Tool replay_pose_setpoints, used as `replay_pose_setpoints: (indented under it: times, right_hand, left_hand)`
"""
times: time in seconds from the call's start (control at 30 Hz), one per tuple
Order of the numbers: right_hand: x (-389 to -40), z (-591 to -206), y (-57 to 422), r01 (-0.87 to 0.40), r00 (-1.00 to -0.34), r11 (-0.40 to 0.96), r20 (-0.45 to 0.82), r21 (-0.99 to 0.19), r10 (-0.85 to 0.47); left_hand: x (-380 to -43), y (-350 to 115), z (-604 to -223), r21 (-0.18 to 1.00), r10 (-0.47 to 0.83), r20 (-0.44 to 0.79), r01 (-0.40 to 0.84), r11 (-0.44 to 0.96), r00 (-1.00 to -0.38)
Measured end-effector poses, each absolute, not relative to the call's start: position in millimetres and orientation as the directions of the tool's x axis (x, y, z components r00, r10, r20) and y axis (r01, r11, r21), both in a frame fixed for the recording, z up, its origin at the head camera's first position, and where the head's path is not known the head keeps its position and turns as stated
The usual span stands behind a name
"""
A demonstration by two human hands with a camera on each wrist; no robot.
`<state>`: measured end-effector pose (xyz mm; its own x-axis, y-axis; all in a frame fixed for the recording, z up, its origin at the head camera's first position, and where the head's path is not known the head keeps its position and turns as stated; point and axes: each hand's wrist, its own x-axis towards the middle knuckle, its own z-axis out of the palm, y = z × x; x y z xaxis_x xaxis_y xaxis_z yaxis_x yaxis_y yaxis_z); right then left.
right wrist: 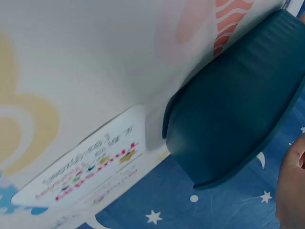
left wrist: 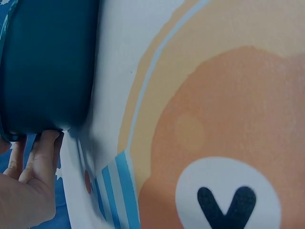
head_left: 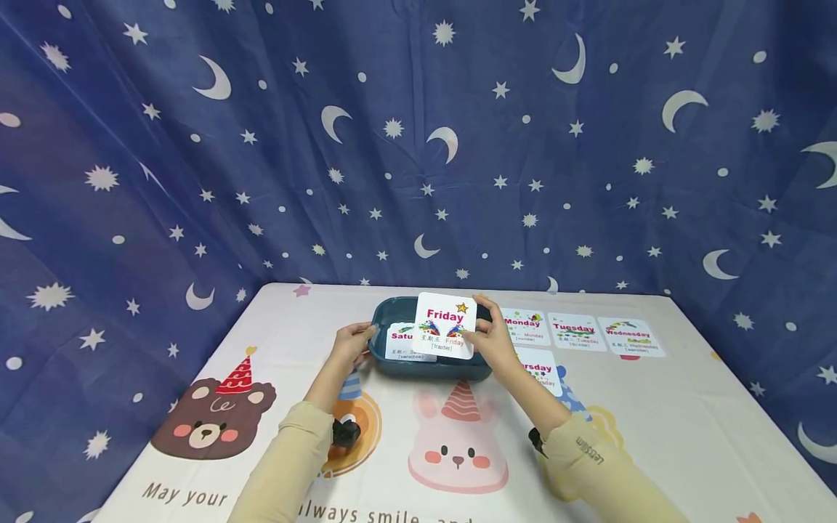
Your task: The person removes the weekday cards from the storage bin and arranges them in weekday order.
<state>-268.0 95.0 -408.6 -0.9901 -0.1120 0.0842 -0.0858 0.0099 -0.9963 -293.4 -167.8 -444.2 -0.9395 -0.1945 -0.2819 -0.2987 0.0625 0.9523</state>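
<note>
Beige sleeves (head_left: 288, 457) lie nearest, left grip (head_left: 351, 344) clamped on teal tray (head_left: 421, 369), right grip (head_left: 495, 335) pinching Friday card (head_left: 446, 326).

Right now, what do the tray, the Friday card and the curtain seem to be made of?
Tray: probably plastic, smooth with low sheen; its rounded walls look moulded.
Friday card: likely stiff paper, smooth, perhaps coated; held up, it does not sag.
Curtain: seems cloth, matte, hanging in soft folds; fibre unclear.
</note>
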Motion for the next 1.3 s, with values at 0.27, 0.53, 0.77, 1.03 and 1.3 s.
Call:
replay_pose_setpoints:
  times: [0.27, 0.53, 0.77, 1.03, 1.3]
  right_hand:
    - [-249.2, -405.5, 110.2, -0.061, -0.986, 0.064, 0.050, -0.996, -0.157]
    - [-224.4, -407.2, 125.0, -0.025, -0.980, 0.146, -0.005, -0.989, -0.199]
    - [-212.9, -405.1, 142.5, -0.022, -0.982, 0.217, -0.020, -0.976, -0.186]
    - [-208.8, -412.0, 174.4, -0.087, -0.972, 0.227, 0.034, -0.970, -0.231]
    - [-205.4, -420.5, 210.0, -0.052, -0.984, 0.326, -0.007, -0.944, -0.179]
  left_hand:
    - [-294.1, -167.2, -445.6, 0.951, -0.198, -0.284, -0.302, 0.068, -0.938]
    - [-295.0, -165.2, -444.6, 0.947, -0.198, -0.302, -0.318, 0.054, -0.933]
    - [-294.4, -165.5, -442.9, 0.947, -0.200, -0.301, -0.317, 0.054, -0.933]
    - [-296.3, -165.0, -443.1, 0.944, -0.208, -0.303, -0.323, 0.066, -0.930]
    - [-293.6, -166.0, -443.3, 0.949, -0.195, -0.290, -0.307, 0.068, -0.937]
